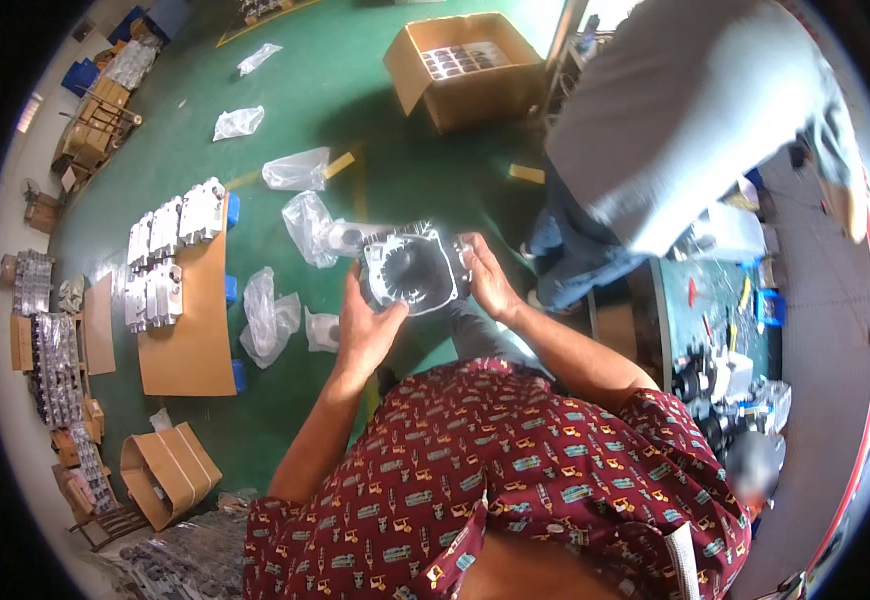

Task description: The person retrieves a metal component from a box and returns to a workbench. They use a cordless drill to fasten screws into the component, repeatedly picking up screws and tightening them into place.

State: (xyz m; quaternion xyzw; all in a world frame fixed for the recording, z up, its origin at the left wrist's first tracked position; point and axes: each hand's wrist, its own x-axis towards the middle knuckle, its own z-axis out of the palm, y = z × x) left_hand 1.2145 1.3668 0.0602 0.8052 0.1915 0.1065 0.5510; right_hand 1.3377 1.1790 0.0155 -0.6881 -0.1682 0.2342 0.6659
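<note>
Inspection finds one grey cast metal housing [415, 270] out of its wrapping and held up in front of the chest, above the green floor [375, 60]. We judge the unpacking partly done: loose clear plastic bags [295, 170] lie left of the housing, while rows of similar castings [170, 255] stand on cardboard sheets further left and an open carton [465, 65] above the housing holds more pieces. The left hand [367, 330] clasps the housing's lower left edge, thumb over the rim; the right hand [490, 280] grips its right side, fingers curled behind it. The housing appears roughly square with rounded corners, a large round bore at its centre and ribs around it. We cannot tell its finer surface condition. A second person [675, 130] stands right of the housing.
</note>
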